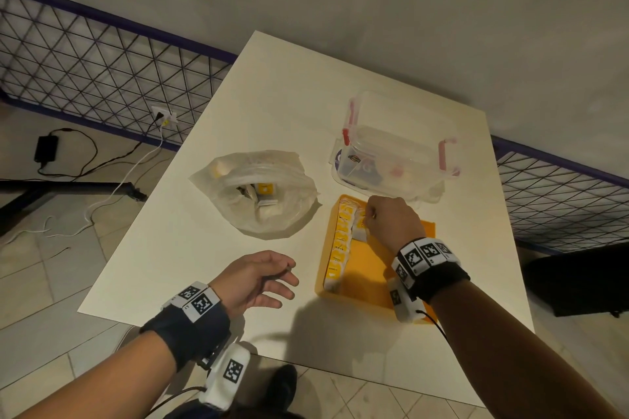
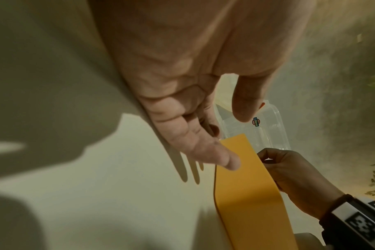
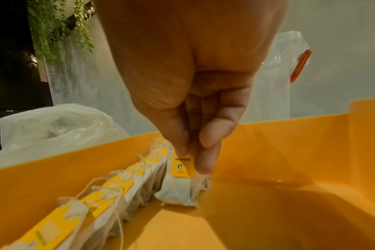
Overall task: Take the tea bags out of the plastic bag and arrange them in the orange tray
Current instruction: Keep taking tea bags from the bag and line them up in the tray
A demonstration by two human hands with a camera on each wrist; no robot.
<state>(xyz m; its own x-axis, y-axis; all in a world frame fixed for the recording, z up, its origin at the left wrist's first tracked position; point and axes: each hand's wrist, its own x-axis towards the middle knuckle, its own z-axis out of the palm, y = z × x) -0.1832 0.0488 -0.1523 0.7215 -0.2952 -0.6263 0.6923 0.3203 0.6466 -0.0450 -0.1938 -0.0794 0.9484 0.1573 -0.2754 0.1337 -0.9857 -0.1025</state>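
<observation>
Standing over white table (image 1: 279, 88), looking down. Largest item on it: clear lidded box w/ red clips (image 1: 394, 143), far right side. Plastic bag (image 1: 258, 194) sits left of the box, mouth open upward, a few tea bags w/ yellow tags visible inside.

Orange tray (image 1: 366, 282) lies just in front of the box, near my right arm. Row of tea bags (image 3: 109, 191) stands on edge along tray's left wall, tags up, strings loose over the tops. Rest of tray floor bare orange.

My right hand (image 1: 391, 224) is inside the tray at the far end of the row; thumb & fingertips (image 3: 206, 162) pinch one tea bag (image 3: 180, 187) by its yellow tag. That bag stands upright, its lower edge touching the tray floor, just beside the row on its right.

My left hand (image 1: 258, 279) hovers over bare table left of the tray's near end, fingers relaxed & spread, holding nothing. From the left wrist cam, its fingertip looks close to the tray's outer wall (image 2: 246, 186); contact — can't tell.
</observation>
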